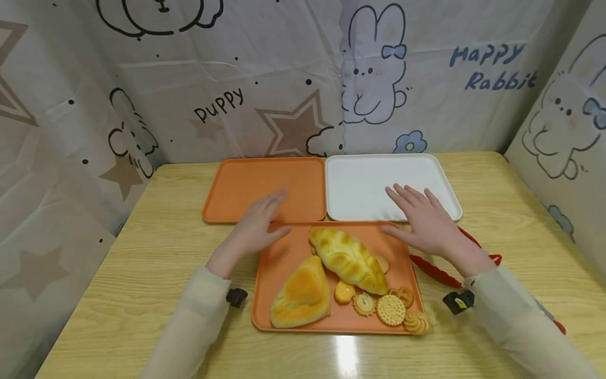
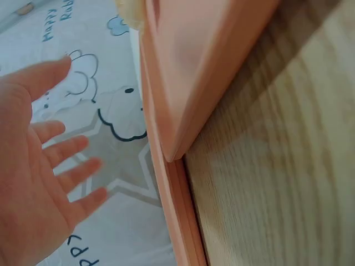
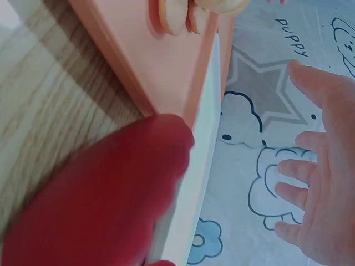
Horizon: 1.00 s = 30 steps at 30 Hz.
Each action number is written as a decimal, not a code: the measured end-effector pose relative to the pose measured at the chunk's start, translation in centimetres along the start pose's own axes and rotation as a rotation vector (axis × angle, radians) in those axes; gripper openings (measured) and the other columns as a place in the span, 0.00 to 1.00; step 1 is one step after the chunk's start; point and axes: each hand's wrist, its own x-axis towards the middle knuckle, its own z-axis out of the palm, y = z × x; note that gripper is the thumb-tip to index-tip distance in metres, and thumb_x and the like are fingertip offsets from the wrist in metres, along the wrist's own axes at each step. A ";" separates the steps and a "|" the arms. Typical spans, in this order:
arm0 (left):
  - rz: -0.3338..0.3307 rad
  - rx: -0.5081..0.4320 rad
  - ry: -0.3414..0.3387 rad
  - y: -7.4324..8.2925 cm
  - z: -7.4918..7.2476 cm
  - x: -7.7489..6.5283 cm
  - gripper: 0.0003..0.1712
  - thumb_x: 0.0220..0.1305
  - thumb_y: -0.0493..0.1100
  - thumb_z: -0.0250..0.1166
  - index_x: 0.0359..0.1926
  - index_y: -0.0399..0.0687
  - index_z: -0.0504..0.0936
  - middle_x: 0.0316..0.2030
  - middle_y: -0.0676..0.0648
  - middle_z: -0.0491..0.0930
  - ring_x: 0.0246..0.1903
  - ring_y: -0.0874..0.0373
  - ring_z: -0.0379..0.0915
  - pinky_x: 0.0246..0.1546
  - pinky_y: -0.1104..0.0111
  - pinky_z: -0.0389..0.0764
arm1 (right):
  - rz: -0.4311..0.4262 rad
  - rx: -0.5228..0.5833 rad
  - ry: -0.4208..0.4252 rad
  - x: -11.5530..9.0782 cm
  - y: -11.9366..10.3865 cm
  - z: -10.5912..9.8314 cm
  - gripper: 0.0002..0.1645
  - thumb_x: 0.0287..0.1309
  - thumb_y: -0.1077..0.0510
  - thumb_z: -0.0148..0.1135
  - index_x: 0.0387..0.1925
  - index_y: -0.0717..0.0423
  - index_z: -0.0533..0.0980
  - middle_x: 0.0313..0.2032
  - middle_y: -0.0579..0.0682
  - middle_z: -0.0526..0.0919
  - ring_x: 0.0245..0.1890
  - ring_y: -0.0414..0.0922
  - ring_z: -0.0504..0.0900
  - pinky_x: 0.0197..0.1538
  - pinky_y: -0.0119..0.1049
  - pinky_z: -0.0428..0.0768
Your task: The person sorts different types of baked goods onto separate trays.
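My left hand (image 1: 258, 226) is held above the back left corner of the near orange tray (image 1: 338, 321), fingers spread and nothing in its grasp. Likewise empty, my right hand (image 1: 426, 223) hovers over the front of the white tray (image 1: 360, 184), its thumb toward the near tray's back right corner. Both wrist views show the palms bare. On the near tray lie a golden braided bread loaf (image 1: 350, 260), a browned triangular bread (image 1: 303, 295) and several cookies (image 1: 391, 310) along the right front. Red-tipped tongs (image 1: 435, 271) lie partly hidden under my right forearm.
An orange tray (image 1: 274, 189) with nothing on it stands at the back left, side by side with the white one. The wooden table (image 1: 142, 273) extends to both sides. A printed cloth (image 1: 284, 79) hangs behind and along the sides.
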 end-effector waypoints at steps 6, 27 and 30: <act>-0.079 -0.175 0.048 -0.1 -0.2 -1.7 0.45 0.62 0.52 0.58 0.71 0.62 0.39 0.65 0.41 0.56 0.59 0.45 0.60 0.54 0.52 0.68 | 0.019 0.031 0.016 -1.6 0.5 -0.6 0.51 0.51 0.31 0.54 0.70 0.50 0.50 0.68 0.57 0.54 0.66 0.55 0.54 0.66 0.55 0.47; -0.428 -0.643 0.007 -1.3 2.0 -5.3 0.41 0.60 0.38 0.59 0.69 0.38 0.48 0.55 0.33 0.65 0.33 0.53 0.75 0.29 0.66 0.79 | 0.120 0.161 -0.087 -7.6 3.3 -0.5 0.63 0.42 0.28 0.60 0.70 0.54 0.44 0.65 0.65 0.55 0.61 0.65 0.57 0.56 0.62 0.58; -0.428 -0.679 -0.031 -1.4 1.9 -5.4 0.41 0.61 0.39 0.59 0.69 0.39 0.48 0.55 0.33 0.65 0.33 0.53 0.75 0.29 0.64 0.79 | 0.150 0.181 -0.112 -8.4 3.9 -0.6 0.67 0.39 0.27 0.61 0.70 0.56 0.42 0.65 0.67 0.56 0.61 0.66 0.57 0.56 0.62 0.59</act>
